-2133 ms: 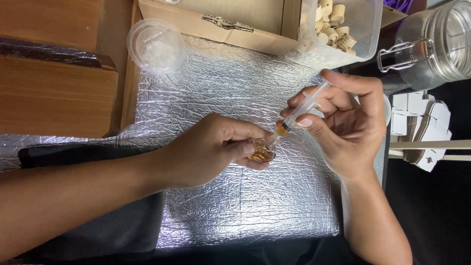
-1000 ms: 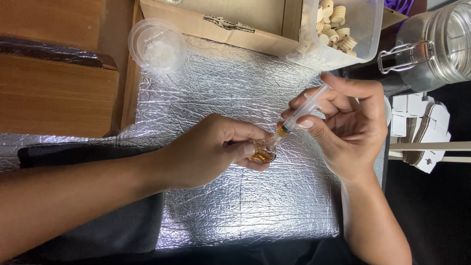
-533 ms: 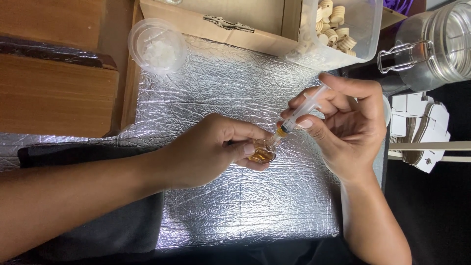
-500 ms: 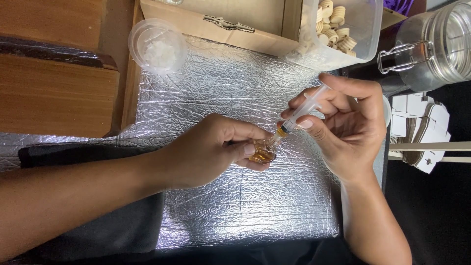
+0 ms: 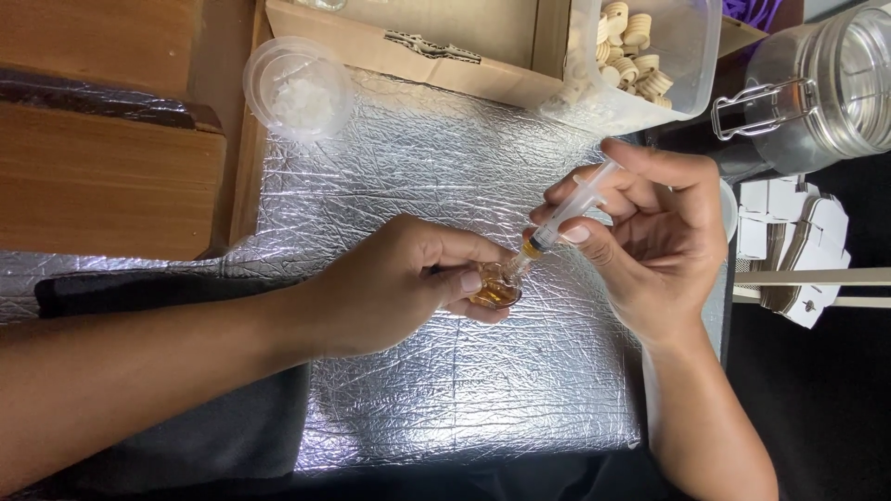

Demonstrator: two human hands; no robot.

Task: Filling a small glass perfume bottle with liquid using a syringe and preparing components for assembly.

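**Syringe tip at the amber vial, both hands closed**

Almost nothing has moved since the earlier frames: my two hands stay locked in the same pose over the foil, and the syringe keeps the same tilt with its tip at the vial.

Starting at the left, I see a wooden block [image 5: 102,176] lying on the counter, with a strip of foil along its upper edge. Just right of it, a small clear plastic cup [image 5: 299,88] with white bits inside sits at the top corner of the crinkled silver foil mat [image 5: 445,371]. My left hand [image 5: 399,283] reaches in from the left, its grip closed around a small glass vial [image 5: 495,286] of amber liquid, which is held just above the middle of the mat; thumb and fingertips pinch it, so only part of the glass shows.

To the right, my right hand [image 5: 650,250] has its grip closed on a clear syringe [image 5: 566,213], tilted with the plunger up and to the right and its amber-tinted tip touching the mouth of the vial.

Behind the mat stand a cardboard box [image 5: 436,37] and a clear tub of pale wooden beads [image 5: 640,56]. Farther right stands a glass clip-top jar [image 5: 826,83], with a stack of white card tags [image 5: 798,250] below it.
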